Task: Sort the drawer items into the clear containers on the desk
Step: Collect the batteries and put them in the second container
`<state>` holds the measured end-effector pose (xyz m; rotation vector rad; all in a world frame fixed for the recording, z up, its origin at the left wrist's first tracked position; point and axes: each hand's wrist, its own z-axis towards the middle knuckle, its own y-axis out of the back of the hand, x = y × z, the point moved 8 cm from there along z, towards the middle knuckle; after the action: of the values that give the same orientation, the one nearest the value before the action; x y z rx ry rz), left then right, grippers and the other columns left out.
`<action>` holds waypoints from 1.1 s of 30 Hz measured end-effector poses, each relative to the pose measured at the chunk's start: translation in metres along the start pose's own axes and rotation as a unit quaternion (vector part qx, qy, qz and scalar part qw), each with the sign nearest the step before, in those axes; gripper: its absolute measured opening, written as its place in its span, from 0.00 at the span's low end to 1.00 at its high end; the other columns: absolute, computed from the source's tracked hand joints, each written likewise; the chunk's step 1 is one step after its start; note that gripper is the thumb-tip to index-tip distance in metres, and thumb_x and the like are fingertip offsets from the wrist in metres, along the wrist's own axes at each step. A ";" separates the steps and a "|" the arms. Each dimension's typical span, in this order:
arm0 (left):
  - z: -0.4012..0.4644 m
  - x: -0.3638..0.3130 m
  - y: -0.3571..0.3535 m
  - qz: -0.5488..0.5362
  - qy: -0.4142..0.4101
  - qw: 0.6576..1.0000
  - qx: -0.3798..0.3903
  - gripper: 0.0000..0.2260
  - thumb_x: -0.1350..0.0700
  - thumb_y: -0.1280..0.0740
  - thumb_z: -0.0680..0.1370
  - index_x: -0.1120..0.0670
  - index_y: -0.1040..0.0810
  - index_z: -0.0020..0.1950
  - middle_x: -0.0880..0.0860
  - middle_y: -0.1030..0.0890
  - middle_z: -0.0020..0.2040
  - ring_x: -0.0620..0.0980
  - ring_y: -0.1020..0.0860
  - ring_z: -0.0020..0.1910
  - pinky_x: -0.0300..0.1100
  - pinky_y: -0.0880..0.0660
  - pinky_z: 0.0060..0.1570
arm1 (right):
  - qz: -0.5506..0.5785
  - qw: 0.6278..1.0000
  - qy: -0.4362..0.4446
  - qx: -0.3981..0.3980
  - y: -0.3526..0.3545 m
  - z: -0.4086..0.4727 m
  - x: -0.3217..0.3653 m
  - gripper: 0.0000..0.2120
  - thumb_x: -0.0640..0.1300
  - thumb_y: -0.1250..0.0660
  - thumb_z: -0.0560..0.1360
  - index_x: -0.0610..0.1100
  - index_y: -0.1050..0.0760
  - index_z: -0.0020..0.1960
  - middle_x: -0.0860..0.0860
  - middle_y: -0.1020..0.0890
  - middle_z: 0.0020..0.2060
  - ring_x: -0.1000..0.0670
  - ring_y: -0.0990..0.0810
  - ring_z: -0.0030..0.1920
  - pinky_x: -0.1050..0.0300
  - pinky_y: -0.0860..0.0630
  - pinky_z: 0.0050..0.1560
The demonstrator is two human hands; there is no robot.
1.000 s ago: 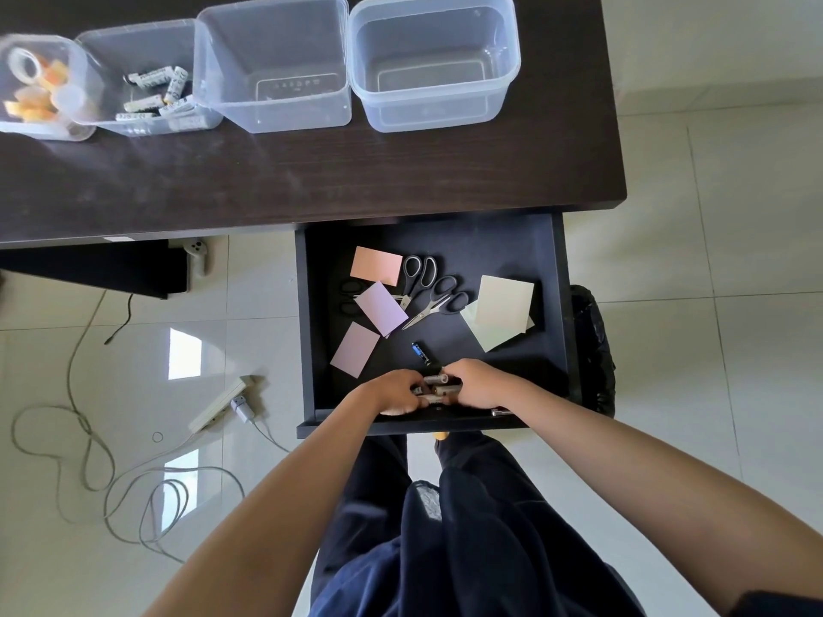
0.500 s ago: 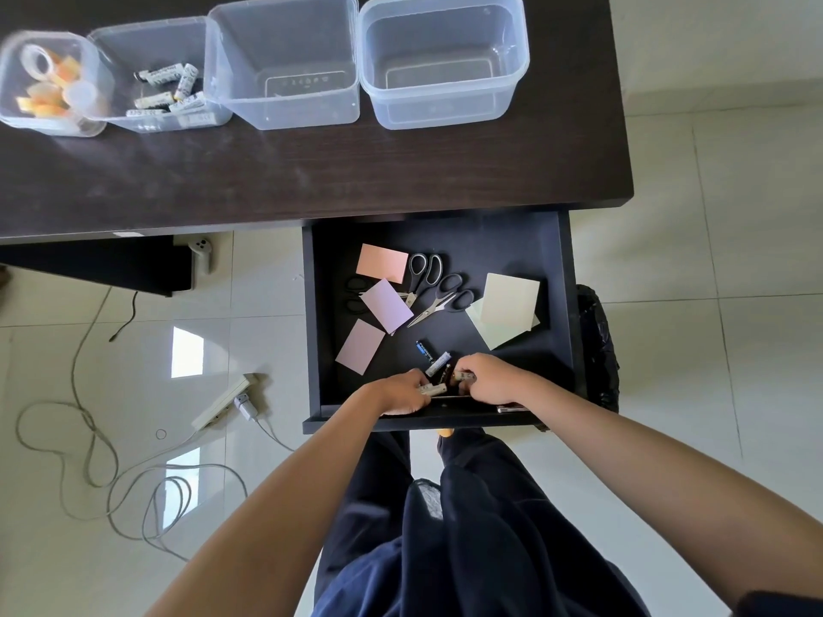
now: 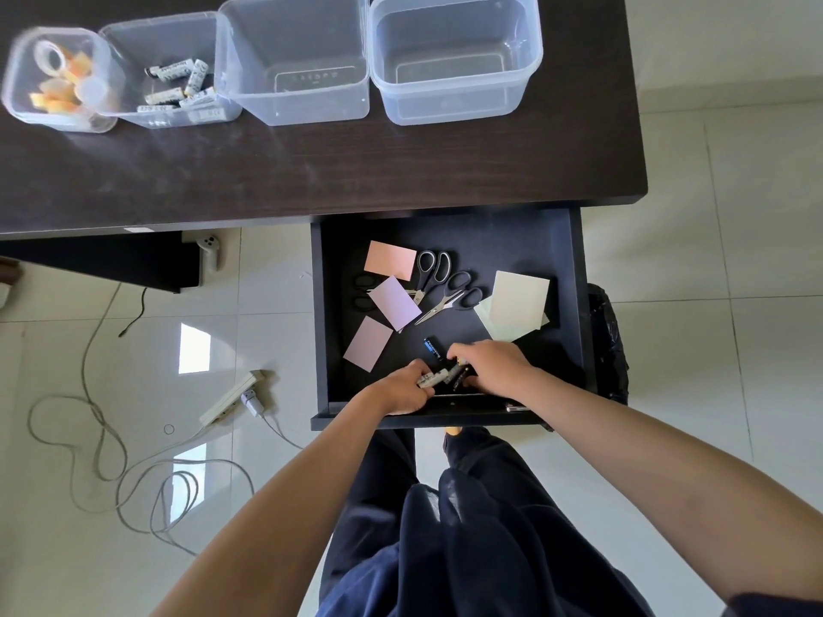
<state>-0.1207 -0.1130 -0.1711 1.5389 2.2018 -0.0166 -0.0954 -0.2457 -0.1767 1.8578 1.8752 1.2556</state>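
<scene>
- I see bare drawer [image 3: 525, 242] floor along the far wall and right of the scissors [image 3: 438, 282]; a hand could pass there
- Paper pads [image 3: 519, 305] and scissors crowd the drawer's middle; batteries [image 3: 434, 349] clutter the near edge
- The tabletop [image 3: 311, 171] strip before the containers [image 3: 454, 60] lies open; the two right containers gape upward

Bright, even daylight fills the scene. The glossy floor tiles [image 3: 133, 349] throw back hard white window reflections on the left, so light comes from that side. The dark desk [image 3: 311, 171] shows a soft sheen. Wide-angle bending curves the edges. The leftmost container [image 3: 18, 82] smears with motion blur; the drawer [image 3: 556, 242] interior stays dim but sharp.
</scene>
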 end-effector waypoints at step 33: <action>-0.031 -0.020 0.028 -0.077 -0.037 0.993 -0.083 0.15 0.56 0.39 0.80 0.56 0.37 0.65 0.55 0.29 0.52 0.49 0.29 0.43 0.39 0.31 0.38 | -0.039 0.999 0.007 -0.031 0.036 -0.036 0.007 0.11 0.52 0.38 0.78 0.44 0.31 0.51 0.46 0.21 0.46 0.43 0.22 0.45 0.55 0.35 0.36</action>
<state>-0.1011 -0.1118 -0.1296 1.2576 2.1990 0.0592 -0.0950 -0.2597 -0.1271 1.7319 1.8743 1.2885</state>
